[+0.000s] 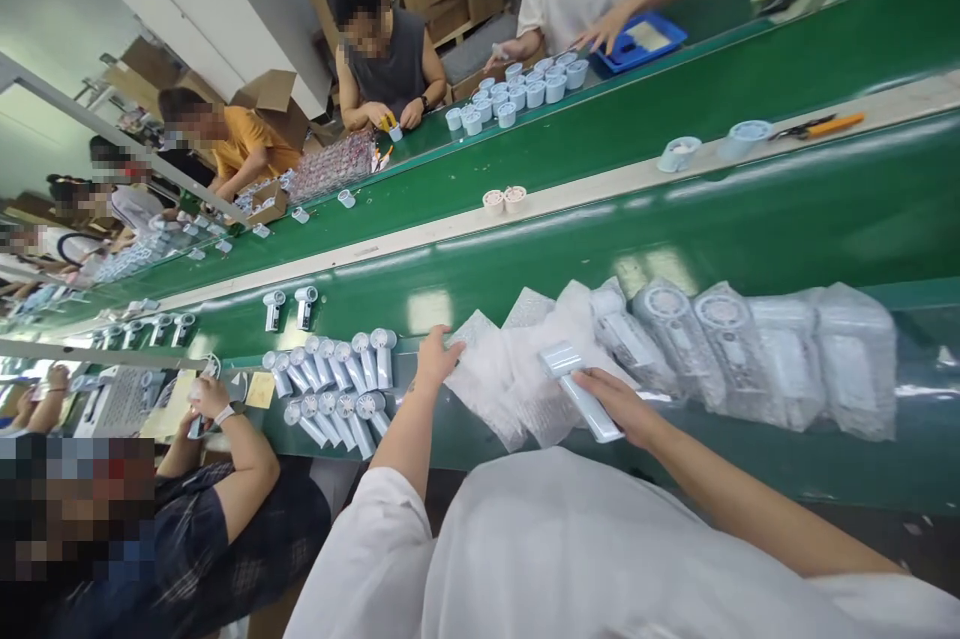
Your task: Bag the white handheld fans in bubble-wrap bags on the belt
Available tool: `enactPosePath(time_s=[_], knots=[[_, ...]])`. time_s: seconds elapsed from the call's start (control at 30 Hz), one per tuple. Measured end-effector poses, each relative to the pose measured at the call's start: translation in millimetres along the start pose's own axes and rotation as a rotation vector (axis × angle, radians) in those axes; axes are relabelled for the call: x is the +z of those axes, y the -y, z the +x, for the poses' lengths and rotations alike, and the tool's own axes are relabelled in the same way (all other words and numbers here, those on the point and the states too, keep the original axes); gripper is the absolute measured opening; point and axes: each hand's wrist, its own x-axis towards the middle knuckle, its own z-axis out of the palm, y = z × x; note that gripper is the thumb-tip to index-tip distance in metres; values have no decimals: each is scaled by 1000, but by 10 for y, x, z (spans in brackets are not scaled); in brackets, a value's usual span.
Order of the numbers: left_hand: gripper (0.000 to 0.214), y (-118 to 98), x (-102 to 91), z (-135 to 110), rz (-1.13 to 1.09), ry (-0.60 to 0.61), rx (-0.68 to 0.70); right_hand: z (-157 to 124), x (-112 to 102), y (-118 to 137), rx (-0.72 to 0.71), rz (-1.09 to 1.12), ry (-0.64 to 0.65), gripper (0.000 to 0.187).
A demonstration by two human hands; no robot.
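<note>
My right hand [613, 406] is closed around the handle of a light blue handheld fan [589, 399], held tilted above the table edge in front of me. Its wide head points up and to the left, over several bubble wrap bags [517, 369] that lie fanned out and flat. At the left edge of these bags is my left hand [436, 356], thumb and fingers apart, close to or touching the nearest bag. To the right, a row of bagged fans [720, 324] lies side by side, each inside its own bubble wrap.
Unwrapped light blue fans [341, 364] lie in two rows left of my left arm. Two more fans [306, 307] rest on the green conveyor belt [420, 269]. A co-worker [232, 459] sits at left. Across the line, co-workers handle small round parts [525, 89] beside a blue tray [641, 41].
</note>
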Motion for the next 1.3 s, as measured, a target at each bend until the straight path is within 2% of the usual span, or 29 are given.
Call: enactPosePath(time_s=[0.13, 0.2, 0.27, 0.37, 0.47, 0.53, 0.6, 0.67, 0.77, 0.87, 1.0, 1.07, 1.13, 1.2, 1.27, 1.3], knots=[[10, -1, 93, -41, 142, -146, 333, -230, -87, 170, 34, 204, 32, 26], [12, -97, 223, -36, 171, -127, 421, -308, -152, 268, 29, 317, -22, 25], [15, -239, 382, -24, 229, -57, 515, -320, -202, 342, -6, 374, -119, 24], [29, -445, 635, -46, 393, 141, 655, -245, -202, 396, -59, 350, -189, 23], [50, -541, 865, -134, 635, 498, 724, -123, -117, 387, -133, 100, -149, 22], [57, -539, 975, -198, 763, 718, 744, -20, -54, 358, -167, -51, -137, 26], [58, -508, 1024, -244, 819, 794, 773, 110, -23, 321, -176, -161, -167, 30], [57, -466, 999, -274, 827, 746, 835, 254, -38, 287, -184, -312, -217, 29], [53, -370, 834, -331, 802, 602, 924, 411, -114, 248, -213, -551, -309, 25], [65, -180, 605, -456, 780, 468, 892, 403, -166, 204, -288, -739, -389, 37], [84, 174, 420, -686, 813, 451, 820, 276, -173, 111, -446, -923, -379, 47], [76, 326, 389, -770, 786, 433, 828, 249, -199, 53, -539, -1078, -367, 46], [53, 447, 331, -807, 673, 291, 814, 238, -247, 1, -624, -1226, -399, 44], [31, 558, 183, -804, 521, 23, 666, 213, -281, -35, -712, -1259, -450, 39], [28, 687, -68, -799, 431, -247, 286, 158, -257, -49, -816, -1182, -451, 35], [28, 761, -215, -814, 416, -338, 61, 119, -214, -51, -860, -1118, -418, 34]])
